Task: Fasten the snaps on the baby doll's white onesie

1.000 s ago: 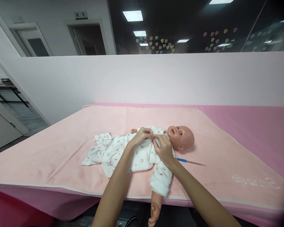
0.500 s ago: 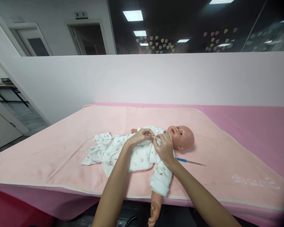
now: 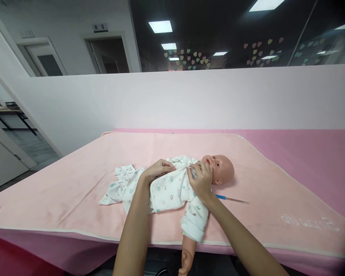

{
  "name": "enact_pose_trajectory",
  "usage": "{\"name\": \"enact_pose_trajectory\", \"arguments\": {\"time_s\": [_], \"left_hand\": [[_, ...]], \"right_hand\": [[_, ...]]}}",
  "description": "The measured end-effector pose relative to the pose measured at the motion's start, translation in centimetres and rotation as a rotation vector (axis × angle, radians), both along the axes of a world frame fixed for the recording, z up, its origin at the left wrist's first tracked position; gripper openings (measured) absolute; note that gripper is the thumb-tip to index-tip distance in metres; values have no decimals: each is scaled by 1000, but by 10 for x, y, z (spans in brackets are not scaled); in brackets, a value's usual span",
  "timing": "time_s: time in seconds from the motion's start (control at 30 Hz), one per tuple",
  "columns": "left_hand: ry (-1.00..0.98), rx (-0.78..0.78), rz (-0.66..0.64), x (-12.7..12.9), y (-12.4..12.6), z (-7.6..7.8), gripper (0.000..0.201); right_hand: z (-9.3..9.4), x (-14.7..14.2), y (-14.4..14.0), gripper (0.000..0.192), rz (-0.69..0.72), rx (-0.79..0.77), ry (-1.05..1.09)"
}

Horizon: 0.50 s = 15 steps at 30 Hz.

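Observation:
A baby doll [image 3: 225, 168] lies on its back, head to the right, dressed in a white printed wrap top [image 3: 169, 193]. My right hand [image 3: 201, 178] is closed at the doll's neck, its fingertips pinching the edge of the top. My left hand [image 3: 159, 168] rests over the doll's middle, fingers curled at the front edge of the top; its fingertips are partly hidden. A snap or small mark shows on the flap between my hands. The doll's bare forearm [image 3: 187, 251] hangs over the near edge. White printed pants [image 3: 117, 188] lie to the left.
A thin stick with a blue end [image 3: 232, 199] lies beside the doll's shoulder, under my right wrist. The peach blanket [image 3: 276, 191] covers a pink surface [image 3: 313, 153]. Behind stands a white wall [image 3: 218, 99] with dark glass above.
My left hand has moved left along the top's front edge, away from my right hand. My right hand keeps its pinch near the neck. The view has tilted slightly upward.

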<state>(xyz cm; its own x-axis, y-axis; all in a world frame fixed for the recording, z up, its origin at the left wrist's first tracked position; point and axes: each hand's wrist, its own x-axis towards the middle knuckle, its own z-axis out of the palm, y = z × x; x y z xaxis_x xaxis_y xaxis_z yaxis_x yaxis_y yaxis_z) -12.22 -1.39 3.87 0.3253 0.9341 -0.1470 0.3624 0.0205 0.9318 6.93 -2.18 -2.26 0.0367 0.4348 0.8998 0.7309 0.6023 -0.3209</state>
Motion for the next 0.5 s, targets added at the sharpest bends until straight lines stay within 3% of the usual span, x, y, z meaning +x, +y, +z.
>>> {"name": "enact_pose_trajectory", "arguments": {"time_s": [0.23,0.37,0.5], "left_hand": [[150,414,288,24,3,2,34],[187,594,222,46,2,-4,27],[253,602,78,62,2,-14,24]], "right_hand": [[11,18,9,14,-103,-58,0],[10,21,12,14,-159,-74,-71],[7,20,12,13,-206,-67,-127]]}}
